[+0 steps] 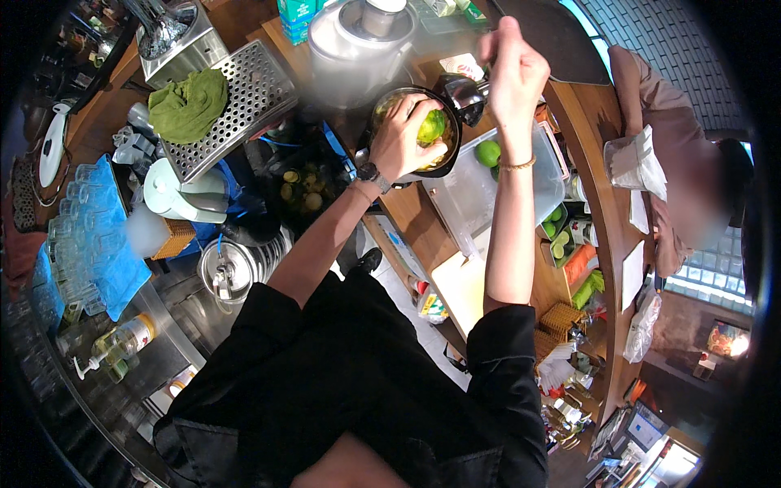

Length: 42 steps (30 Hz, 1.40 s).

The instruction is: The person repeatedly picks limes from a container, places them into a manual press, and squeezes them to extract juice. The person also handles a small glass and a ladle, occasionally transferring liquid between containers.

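My left hand (397, 140), with a dark watch on its wrist, reaches over a round black-rimmed bowl (457, 130). Its fingers curl around a green lime (432, 126) lying in the bowl among yellowish bits. Further right, my right hand (517, 77) is raised with its fingers closed and a digit pointing up, partly blurred. Beside it a shiny metal dome-shaped part (464, 99) stands at the bowl's rim, its short arm pointing toward this hand. Whether my right fingers grip that arm cannot be made out. Below the right hand, whole limes (487, 153) sit in a clear plastic tub (455, 189).
A white-and-grey juicer (358, 61) stands beyond the bowl. At left are a perforated metal tray (254, 89) with a green cloth (191, 106), a pale jug (183, 191) and glasses (85, 236). A dark bin (305, 175) holds fruit scraps. Across the curved counter (598, 146) sits a person (679, 138).
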Motion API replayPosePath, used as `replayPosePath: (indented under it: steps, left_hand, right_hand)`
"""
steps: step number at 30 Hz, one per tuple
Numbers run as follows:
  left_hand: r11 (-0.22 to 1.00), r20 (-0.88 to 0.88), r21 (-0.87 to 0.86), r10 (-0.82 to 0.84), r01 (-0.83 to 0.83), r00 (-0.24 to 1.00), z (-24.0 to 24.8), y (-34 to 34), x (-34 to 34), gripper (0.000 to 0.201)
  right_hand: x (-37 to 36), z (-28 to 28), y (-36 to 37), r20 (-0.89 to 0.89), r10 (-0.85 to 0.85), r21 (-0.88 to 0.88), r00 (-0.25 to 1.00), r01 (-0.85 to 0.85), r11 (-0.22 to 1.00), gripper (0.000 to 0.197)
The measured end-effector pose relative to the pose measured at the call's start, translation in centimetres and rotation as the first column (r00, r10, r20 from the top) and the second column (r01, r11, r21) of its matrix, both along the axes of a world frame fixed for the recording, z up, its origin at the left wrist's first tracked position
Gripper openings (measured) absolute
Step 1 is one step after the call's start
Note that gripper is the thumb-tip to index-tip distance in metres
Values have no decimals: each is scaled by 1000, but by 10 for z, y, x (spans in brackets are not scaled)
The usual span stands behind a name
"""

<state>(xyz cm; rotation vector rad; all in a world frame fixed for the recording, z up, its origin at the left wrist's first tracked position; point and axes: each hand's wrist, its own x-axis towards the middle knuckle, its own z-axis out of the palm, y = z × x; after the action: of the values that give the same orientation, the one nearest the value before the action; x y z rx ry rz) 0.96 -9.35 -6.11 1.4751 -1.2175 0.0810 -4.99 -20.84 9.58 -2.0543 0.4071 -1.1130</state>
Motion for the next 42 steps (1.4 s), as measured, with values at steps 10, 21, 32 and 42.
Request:
replayPosePath:
  steps: [10, 21, 32, 42]
  left_hand:
    - [999, -43, 35, 12, -11, 999, -4, 5, 4, 86]
    - [933, -18, 194, 311, -301, 950, 6, 111, 53, 43]
    - [967, -263, 78, 256, -244, 930, 19, 88, 47, 30]
    - [982, 85, 134, 122, -133, 989, -6, 44, 7, 44]
  right_hand:
    - [16, -42, 68, -77, -30, -431, 997, -6, 902, 32]
    - [15, -120, 116, -66, 6, -628, 998, -46, 777, 21]
    - [36, -79, 97, -3, -23, -592, 1000, 17, 806, 22]
    - [8, 4, 16, -6, -94, -4, 996, 94, 996, 54]
